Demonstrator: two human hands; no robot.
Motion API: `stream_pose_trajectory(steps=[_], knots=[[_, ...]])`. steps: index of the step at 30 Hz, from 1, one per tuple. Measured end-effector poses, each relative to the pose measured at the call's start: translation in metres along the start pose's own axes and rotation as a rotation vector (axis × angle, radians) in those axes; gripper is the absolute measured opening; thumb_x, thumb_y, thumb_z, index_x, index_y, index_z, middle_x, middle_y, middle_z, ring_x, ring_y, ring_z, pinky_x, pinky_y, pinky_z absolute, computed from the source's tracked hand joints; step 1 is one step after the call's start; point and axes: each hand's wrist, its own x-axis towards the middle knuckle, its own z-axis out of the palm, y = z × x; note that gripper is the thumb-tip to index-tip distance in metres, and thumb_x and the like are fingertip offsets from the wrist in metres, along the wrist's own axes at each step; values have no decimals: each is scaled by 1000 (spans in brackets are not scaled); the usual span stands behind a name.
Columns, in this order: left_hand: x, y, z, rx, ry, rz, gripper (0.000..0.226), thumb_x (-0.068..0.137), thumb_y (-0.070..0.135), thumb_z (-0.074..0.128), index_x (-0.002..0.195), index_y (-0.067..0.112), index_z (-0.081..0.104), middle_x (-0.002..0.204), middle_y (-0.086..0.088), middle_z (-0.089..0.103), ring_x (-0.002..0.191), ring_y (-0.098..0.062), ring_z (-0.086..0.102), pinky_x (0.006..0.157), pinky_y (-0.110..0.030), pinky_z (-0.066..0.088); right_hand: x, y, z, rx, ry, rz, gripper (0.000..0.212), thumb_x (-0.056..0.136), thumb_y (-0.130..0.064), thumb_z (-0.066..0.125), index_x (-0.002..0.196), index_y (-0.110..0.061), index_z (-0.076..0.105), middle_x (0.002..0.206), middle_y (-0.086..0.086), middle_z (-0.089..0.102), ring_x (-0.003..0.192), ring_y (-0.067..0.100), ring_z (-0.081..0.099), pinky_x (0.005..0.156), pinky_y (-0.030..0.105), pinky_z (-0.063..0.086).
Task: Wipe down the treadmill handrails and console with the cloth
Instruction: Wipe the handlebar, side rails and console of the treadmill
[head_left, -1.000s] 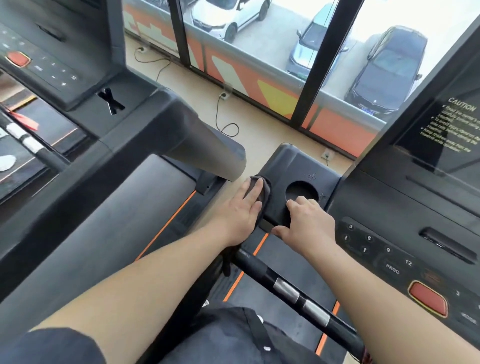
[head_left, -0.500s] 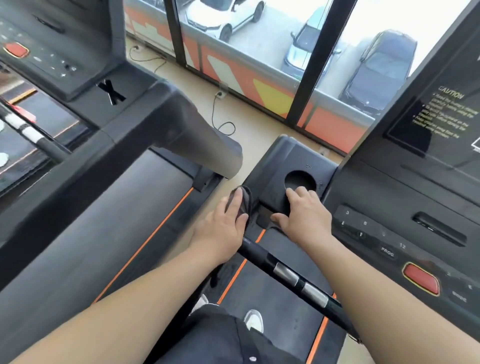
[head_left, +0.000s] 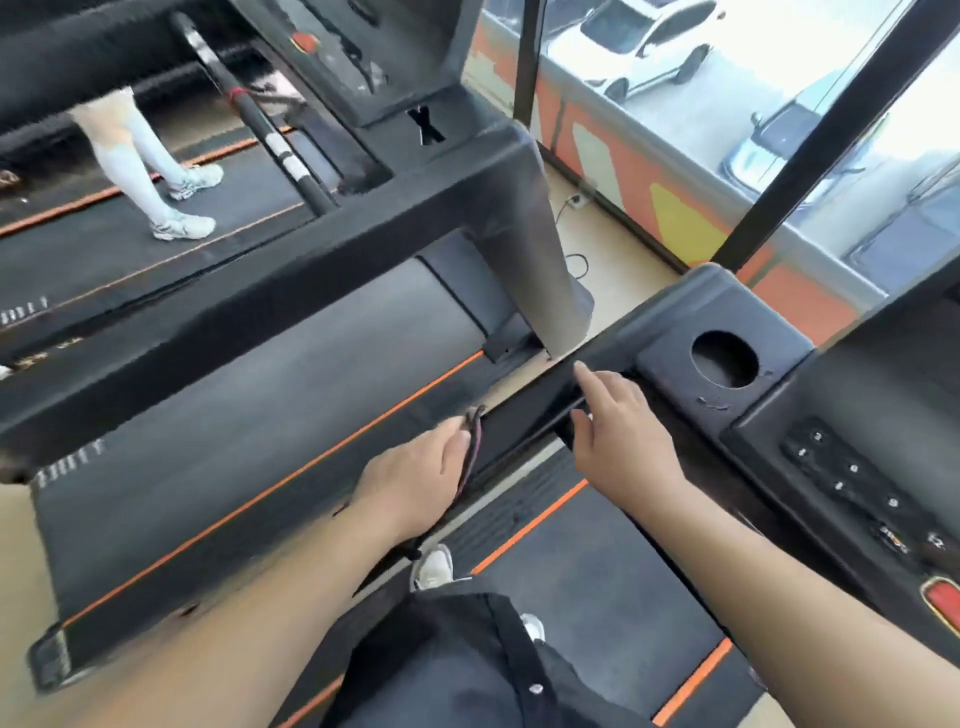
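Note:
My left hand (head_left: 415, 478) holds a dark cloth (head_left: 471, 449) against the outer side of the treadmill's black left handrail (head_left: 530, 410); its fingers are hidden behind the cloth and rail. My right hand (head_left: 618, 431) rests on top of the same handrail just ahead, index finger stretched along it and thumb on the inner edge. The rail runs up to a tray with a round cup holder (head_left: 724, 358). The console (head_left: 852, 473), with number keys and a red button (head_left: 943, 597), lies to the right of my right forearm.
A second treadmill stands close on the left; its thick handrail (head_left: 260, 291) crosses the view, and a person's legs (head_left: 150, 156) stand on its belt. A window wall (head_left: 753, 208) and a floor cable (head_left: 576, 260) lie ahead. My shoe (head_left: 434, 566) is on the belt below.
Both hands have slid back from the cup-holder tray onto the handrail, the left taking the cloth down the rail's outer side. The view has swung left and down.

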Motion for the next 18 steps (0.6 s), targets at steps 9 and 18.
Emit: stream_pose_trajectory(steps=[9,18], knots=[[18,34,32,270,268,94,54,108,48,21,155,24,27,138,-2,56,115,-31,59,85,-45,50,-10,-18,21,-66,68,-174,47,89,-10,66,136,-6,58,128,9,59,123,33,51,73,42,57],[-77,-70,74,583,603,280,69,94,13,51,158,29,31,165,-9,32,145,-36,40,118,-54,33,-11,-17,51,-83,164,-284,38,83,0,67,121,2,66,122,19,60,116,42,50,91,50,53]])
